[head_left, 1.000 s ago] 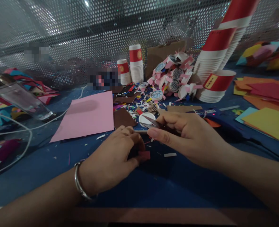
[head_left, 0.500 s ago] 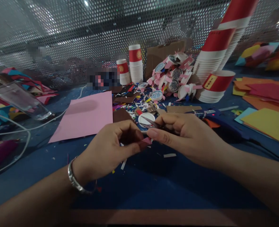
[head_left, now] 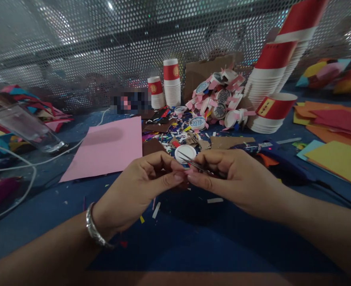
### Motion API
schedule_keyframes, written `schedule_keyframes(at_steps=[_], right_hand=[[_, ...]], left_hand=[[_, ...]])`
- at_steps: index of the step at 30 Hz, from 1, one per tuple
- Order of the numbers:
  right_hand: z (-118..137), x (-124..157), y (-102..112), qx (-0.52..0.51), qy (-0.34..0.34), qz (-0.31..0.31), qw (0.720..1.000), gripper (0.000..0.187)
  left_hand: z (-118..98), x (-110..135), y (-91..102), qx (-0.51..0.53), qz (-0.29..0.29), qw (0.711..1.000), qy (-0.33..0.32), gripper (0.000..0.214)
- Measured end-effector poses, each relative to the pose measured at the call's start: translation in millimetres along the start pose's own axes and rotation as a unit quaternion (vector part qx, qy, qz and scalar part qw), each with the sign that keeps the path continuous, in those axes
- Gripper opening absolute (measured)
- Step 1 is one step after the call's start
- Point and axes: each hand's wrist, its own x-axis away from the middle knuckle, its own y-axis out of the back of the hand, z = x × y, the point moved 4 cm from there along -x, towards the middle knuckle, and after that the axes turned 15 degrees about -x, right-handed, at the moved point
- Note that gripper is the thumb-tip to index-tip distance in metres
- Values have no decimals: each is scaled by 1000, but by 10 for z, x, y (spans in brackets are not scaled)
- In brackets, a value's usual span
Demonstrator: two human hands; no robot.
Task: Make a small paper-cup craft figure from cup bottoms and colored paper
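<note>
My left hand (head_left: 147, 188) pinches a small piece of pink paper (head_left: 188, 172), mostly covered by the fingertips. Closed around a pair of scissors (head_left: 195, 163) is my right hand (head_left: 238, 182); its thumb and fingertips meet the left ones at the pink piece. The scissor blades point away to the left, close together, above a white round lid-like disc (head_left: 185, 151) on the table. The scissor handles are hidden in the right hand. To the left lies a large pink sheet (head_left: 110, 147).
Paper scraps (head_left: 184, 131) litter the blue table (head_left: 175, 242). Behind stand red-and-white paper cups (head_left: 171, 81) and a pile of decorated white discs (head_left: 217, 99). At right are a blue glue gun (head_left: 285, 159) and coloured paper (head_left: 339, 159). A drinking glass (head_left: 29, 123) stands at left.
The scissors have turned, and their blades have come closer together. Both hands' fingertips have drawn together around the pink paper. The view has shifted slightly.
</note>
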Motion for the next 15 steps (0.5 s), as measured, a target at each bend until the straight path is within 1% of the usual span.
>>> schedule_keyframes(at_steps=[2, 5, 9, 13, 15], right_hand=[[-6, 1, -1, -8, -5, -2, 1000, 24], [0, 1, -6, 7, 5, -4, 1000, 25], [4, -2, -4, 7, -1, -11, 1000, 26], [34, 2, 5, 20, -2, -16, 1000, 33], [53, 5, 0, 24, 3, -11, 1000, 40]], left_hand=[[10, 5, -8, 8, -12, 1000, 0, 10], [7, 9, -15, 9, -25, 1000, -2, 9], [-28, 6, 12, 8, -50, 999, -6, 9], [-51, -4, 45, 21, -79, 997, -1, 9], [-49, -10, 48, 33, -86, 996, 2, 10]])
